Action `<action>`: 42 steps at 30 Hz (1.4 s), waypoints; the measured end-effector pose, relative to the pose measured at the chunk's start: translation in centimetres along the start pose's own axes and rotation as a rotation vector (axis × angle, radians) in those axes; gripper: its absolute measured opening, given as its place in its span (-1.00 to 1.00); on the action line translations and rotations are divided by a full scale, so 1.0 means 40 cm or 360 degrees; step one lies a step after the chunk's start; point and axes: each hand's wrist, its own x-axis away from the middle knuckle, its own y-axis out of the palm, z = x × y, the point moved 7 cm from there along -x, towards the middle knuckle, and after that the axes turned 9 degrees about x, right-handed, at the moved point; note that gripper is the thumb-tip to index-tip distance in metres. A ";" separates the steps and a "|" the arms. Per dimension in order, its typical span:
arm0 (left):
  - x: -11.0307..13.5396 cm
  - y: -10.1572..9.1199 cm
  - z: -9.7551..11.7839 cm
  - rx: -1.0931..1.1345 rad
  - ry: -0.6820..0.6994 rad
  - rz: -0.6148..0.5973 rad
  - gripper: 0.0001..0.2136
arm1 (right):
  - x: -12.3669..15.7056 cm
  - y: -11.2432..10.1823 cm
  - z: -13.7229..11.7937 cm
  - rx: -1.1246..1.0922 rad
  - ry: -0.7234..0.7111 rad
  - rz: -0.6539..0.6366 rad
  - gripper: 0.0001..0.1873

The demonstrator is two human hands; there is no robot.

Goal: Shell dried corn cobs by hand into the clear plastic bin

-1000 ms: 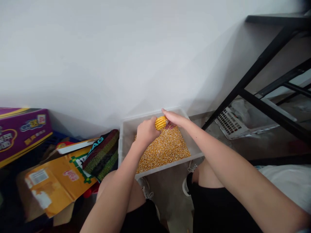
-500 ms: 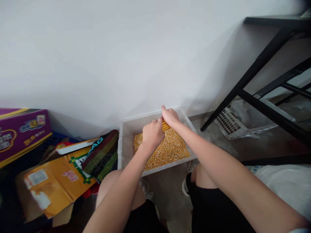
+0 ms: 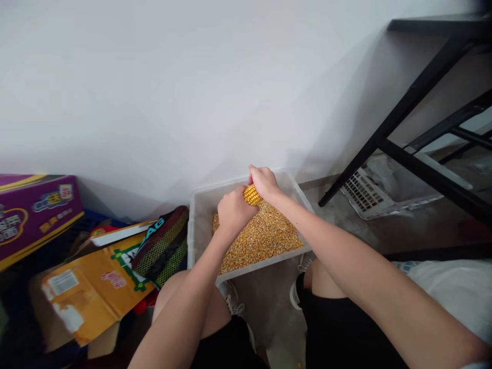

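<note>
A yellow corn cob (image 3: pixel 251 195) is held between my two hands, low over a translucent plastic tub (image 3: pixel 202 220). My left hand (image 3: pixel 232 212) is closed around its near end, and my right hand (image 3: pixel 263 183) presses on its far end, with the fingers hiding part of it. Below them, loose dried corn kernels (image 3: pixel 261 238) fill the tub's floor in a thick layer.
Left of the tub lie a flattened orange cardboard box (image 3: pixel 92 277), a dark mesh bag (image 3: pixel 163 248) and a purple box (image 3: pixel 34 215). A black metal frame (image 3: pixel 407 118) stands at right, over a white plastic grid (image 3: pixel 363 192). A white wall rises behind.
The cob is more visible than half a second ago and sits slightly further left. My right hand has shifted left and closed over its far end.
</note>
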 end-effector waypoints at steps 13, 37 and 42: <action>-0.022 0.004 -0.039 0.0418 0.0028 -0.0091 -0.65 | -0.008 0.045 0.025 -0.0623 0.0227 -0.0461 -0.54; -0.010 -0.003 -0.040 0.0029 -0.0112 -0.0005 -0.69 | 0.032 -0.013 -0.031 0.0808 -0.0233 -0.0078 -0.38; -0.016 -0.015 -0.044 0.0040 -0.0073 -0.0025 -0.69 | 0.043 -0.012 -0.068 0.0913 -0.0536 -0.0128 -0.57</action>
